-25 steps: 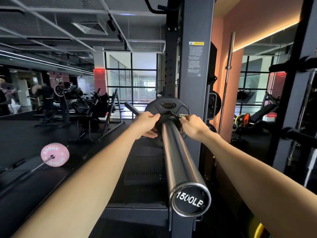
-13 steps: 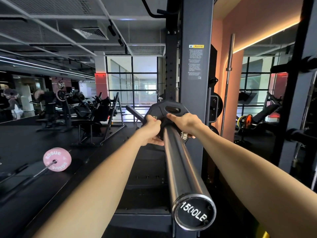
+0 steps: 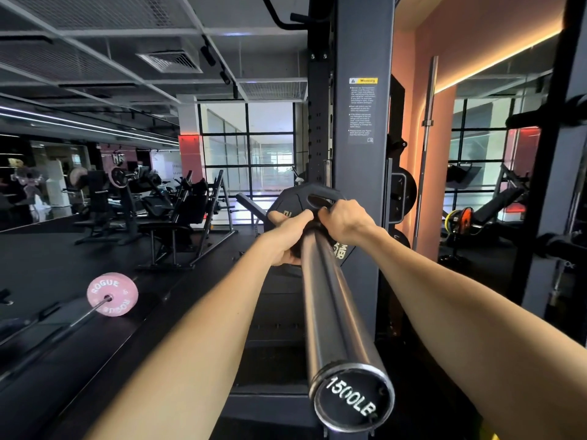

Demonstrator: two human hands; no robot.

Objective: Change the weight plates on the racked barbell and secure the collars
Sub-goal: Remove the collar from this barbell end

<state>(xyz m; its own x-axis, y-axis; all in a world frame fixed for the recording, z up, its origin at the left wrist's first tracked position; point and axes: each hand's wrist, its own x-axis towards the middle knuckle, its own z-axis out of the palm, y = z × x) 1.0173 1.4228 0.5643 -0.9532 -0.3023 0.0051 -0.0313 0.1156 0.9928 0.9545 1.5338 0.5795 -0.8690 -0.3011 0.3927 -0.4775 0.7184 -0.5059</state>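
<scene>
Both hands [image 3: 317, 231] apparently clasp the collar (hidden) against the black plate [image 3: 287, 206].

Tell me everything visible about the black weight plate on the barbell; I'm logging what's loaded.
The black weight plate sits upright on the barbell sleeve, far in from the end cap, beside the rack upright. It looks matte, rubber-coated, with faceted edges and an oval grip hole near the top. Pale lettering shows on its face, partly hidden and unreadable. The left hand and right hand are curled over the bar right at its hub, covering its centre; whether a collar lies under them cannot be seen.
</scene>
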